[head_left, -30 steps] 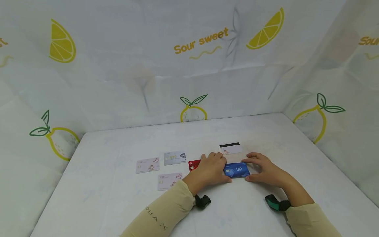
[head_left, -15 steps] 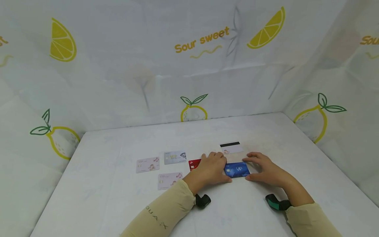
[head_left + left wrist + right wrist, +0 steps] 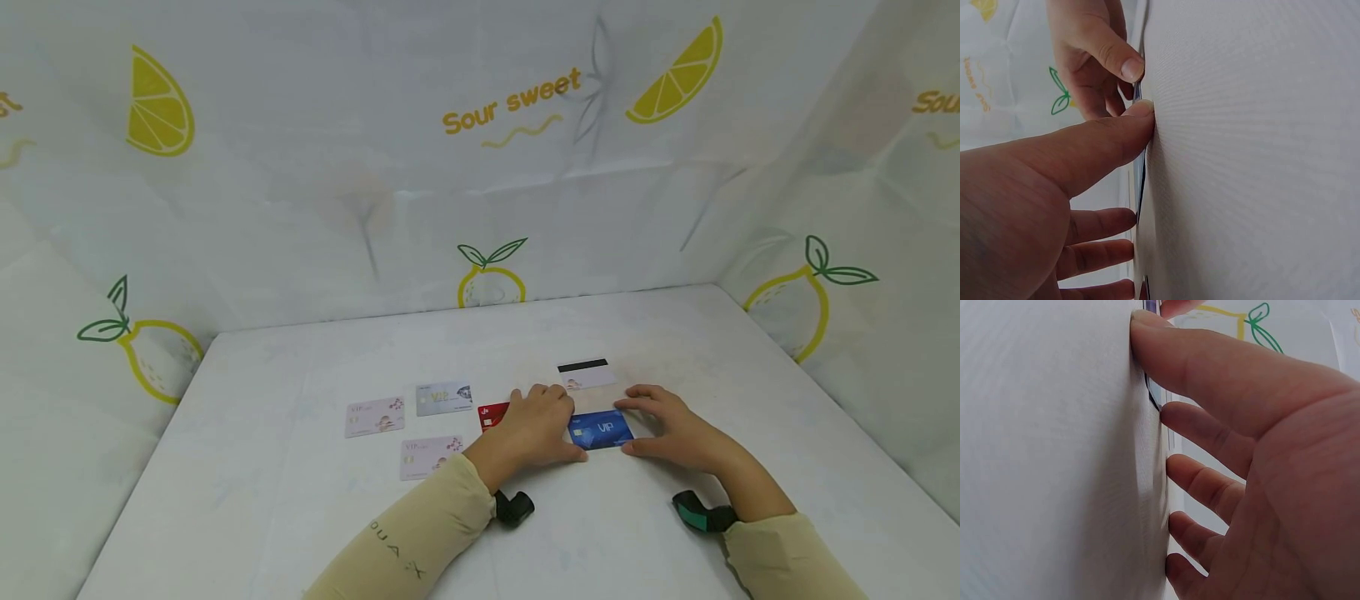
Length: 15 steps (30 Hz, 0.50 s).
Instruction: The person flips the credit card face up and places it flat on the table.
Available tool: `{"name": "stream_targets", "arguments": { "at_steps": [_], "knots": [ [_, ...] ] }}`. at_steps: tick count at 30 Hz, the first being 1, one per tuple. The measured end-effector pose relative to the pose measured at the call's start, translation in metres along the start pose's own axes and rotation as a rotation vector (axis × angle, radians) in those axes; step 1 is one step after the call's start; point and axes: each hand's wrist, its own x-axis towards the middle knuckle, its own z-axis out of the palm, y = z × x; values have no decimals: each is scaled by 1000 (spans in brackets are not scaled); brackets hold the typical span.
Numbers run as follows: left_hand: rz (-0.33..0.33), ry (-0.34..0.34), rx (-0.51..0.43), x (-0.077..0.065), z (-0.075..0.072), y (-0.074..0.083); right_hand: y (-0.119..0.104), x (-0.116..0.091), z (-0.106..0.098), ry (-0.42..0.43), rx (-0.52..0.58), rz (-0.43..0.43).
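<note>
A blue VIP card (image 3: 601, 430) lies on the white table with a hand at each end. My left hand (image 3: 534, 427) spans its left end, the thumb at the near edge and the index fingertip at the far edge. At the right end, my right hand (image 3: 670, 431) holds the corners between thumb and index finger. The left wrist view shows the card (image 3: 1140, 187) edge-on, low on the table, between the left thumb and index finger. In the right wrist view the other right fingers touch the tabletop. Left of the blue card is a red card (image 3: 492, 414), partly hidden by my left hand.
A white card with a black stripe (image 3: 586, 375) lies face down behind the blue one. To the left lie a silver VIP card (image 3: 443, 399) and two pale pink VIP cards, one farther left (image 3: 374, 417) and one nearer (image 3: 429, 458). Lemon-printed cloth (image 3: 480, 192) walls the table.
</note>
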Motion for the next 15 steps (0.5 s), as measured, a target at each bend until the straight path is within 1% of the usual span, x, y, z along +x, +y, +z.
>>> {"name": "stream_targets", "arguments": {
  "at_steps": [15],
  "knots": [
    [-4, -6, 18, 1, 1, 0, 0, 0, 0, 0, -9, -6]
  ]
}}
